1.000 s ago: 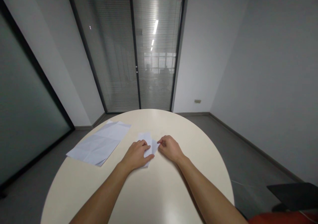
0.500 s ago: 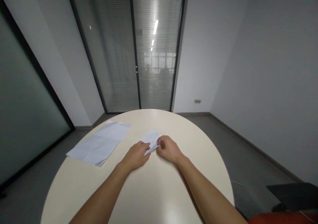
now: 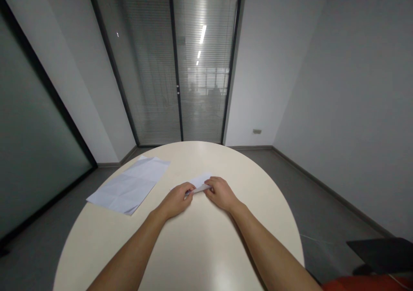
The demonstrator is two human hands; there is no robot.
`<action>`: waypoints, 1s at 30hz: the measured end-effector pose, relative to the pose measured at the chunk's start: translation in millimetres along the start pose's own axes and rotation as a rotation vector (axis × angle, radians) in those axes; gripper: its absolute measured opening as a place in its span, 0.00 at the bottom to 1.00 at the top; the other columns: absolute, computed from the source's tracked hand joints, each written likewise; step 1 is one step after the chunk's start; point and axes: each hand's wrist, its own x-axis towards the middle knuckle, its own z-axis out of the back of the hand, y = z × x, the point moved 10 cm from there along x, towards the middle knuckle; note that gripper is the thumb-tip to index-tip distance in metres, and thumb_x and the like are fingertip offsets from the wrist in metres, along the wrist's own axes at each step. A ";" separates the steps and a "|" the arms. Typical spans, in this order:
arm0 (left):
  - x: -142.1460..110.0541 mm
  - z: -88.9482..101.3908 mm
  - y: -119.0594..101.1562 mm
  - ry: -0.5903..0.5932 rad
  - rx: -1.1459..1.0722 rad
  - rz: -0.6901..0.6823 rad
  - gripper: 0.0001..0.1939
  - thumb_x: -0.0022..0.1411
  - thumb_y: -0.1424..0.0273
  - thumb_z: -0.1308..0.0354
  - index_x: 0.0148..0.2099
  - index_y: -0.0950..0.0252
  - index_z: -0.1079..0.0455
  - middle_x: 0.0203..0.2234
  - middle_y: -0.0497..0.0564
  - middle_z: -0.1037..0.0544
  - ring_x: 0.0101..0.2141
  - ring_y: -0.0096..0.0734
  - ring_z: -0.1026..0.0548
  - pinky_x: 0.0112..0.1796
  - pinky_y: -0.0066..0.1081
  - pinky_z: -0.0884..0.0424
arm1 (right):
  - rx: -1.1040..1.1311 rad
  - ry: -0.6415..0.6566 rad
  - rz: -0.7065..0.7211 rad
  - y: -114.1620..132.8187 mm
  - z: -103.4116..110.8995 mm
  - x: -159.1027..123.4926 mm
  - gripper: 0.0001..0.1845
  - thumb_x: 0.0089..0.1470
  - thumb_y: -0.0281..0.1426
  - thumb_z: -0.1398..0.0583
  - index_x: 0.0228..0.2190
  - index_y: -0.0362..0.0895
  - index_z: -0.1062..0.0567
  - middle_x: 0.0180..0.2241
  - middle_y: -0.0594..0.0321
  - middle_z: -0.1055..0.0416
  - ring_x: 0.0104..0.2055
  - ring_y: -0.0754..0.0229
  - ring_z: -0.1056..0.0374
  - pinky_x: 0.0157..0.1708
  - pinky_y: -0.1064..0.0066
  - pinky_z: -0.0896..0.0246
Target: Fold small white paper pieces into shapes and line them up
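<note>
A small folded piece of white paper (image 3: 200, 181) is held between my two hands, low over the middle of the round table. My left hand (image 3: 178, 199) pinches its left end between thumb and fingers. At the other end, my right hand (image 3: 220, 193) grips the paper with curled fingers. The edge nearest me is raised in a narrow strip, and part of the sheet behind it is hidden by my fingers. Left of my hands lie creased white sheets (image 3: 130, 185), stacked flat and touched by neither hand.
The round cream table (image 3: 190, 248) spans the space in front of me. Beyond its far edge stands a glass door (image 3: 177, 114) with blinds. A dark flat object (image 3: 380, 252) and something red (image 3: 361, 283) are at the lower right.
The paper's near edge has been lifted and turned up into a strip facing me. My left hand has shifted slightly left and now pinches the paper's end.
</note>
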 end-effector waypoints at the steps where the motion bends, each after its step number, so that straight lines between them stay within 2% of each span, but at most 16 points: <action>1: 0.1 2.7 2.1 -0.024 0.008 0.015 0.10 0.66 0.69 0.49 0.42 0.62 0.26 0.37 0.51 0.20 0.37 0.35 0.24 0.40 0.31 0.30 | -0.016 0.008 -0.013 -0.7 1.0 0.2 0.09 0.58 0.29 0.40 0.37 0.44 0.19 0.38 0.58 0.22 0.46 0.56 0.29 0.52 0.68 0.43; 5: -1.2 11.7 14.5 -0.105 0.070 0.089 0.07 0.66 0.66 0.47 0.40 0.60 0.28 0.35 0.50 0.20 0.37 0.35 0.24 0.39 0.31 0.31 | -0.057 0.007 -0.090 -6.7 7.3 -0.3 0.11 0.61 0.36 0.40 0.32 0.45 0.20 0.34 0.59 0.21 0.42 0.56 0.28 0.49 0.68 0.43; 15: -1.9 21.5 29.2 -0.199 0.124 0.140 0.07 0.67 0.67 0.47 0.43 0.59 0.28 0.39 0.49 0.19 0.41 0.36 0.23 0.42 0.32 0.31 | -0.036 -0.028 -0.248 -26.6 14.5 -4.2 0.14 0.64 0.34 0.44 0.45 0.48 0.20 0.42 0.58 0.19 0.44 0.53 0.25 0.44 0.68 0.40; 22: -2.6 28.2 40.1 -0.286 0.064 0.190 0.10 0.66 0.68 0.45 0.49 0.59 0.31 0.41 0.51 0.19 0.43 0.37 0.21 0.44 0.33 0.29 | 0.073 -0.113 -0.340 -47.1 13.3 -8.1 0.13 0.62 0.33 0.42 0.48 0.48 0.24 0.45 0.58 0.21 0.46 0.53 0.26 0.43 0.68 0.39; 24: -3.0 28.3 44.5 -0.297 0.051 0.218 0.11 0.65 0.67 0.45 0.50 0.58 0.31 0.41 0.51 0.19 0.43 0.38 0.21 0.44 0.34 0.29 | 0.112 -0.151 -0.364 -52.5 13.7 -9.0 0.16 0.61 0.32 0.41 0.51 0.48 0.26 0.45 0.58 0.21 0.47 0.53 0.26 0.44 0.67 0.39; 30: -4.3 29.3 55.1 -0.329 0.000 0.267 0.12 0.64 0.67 0.44 0.50 0.59 0.32 0.41 0.51 0.19 0.43 0.40 0.20 0.46 0.36 0.29 | 0.276 -0.270 -0.409 -68.1 14.3 -10.5 0.32 0.58 0.35 0.38 0.61 0.48 0.40 0.43 0.59 0.22 0.43 0.53 0.26 0.43 0.66 0.38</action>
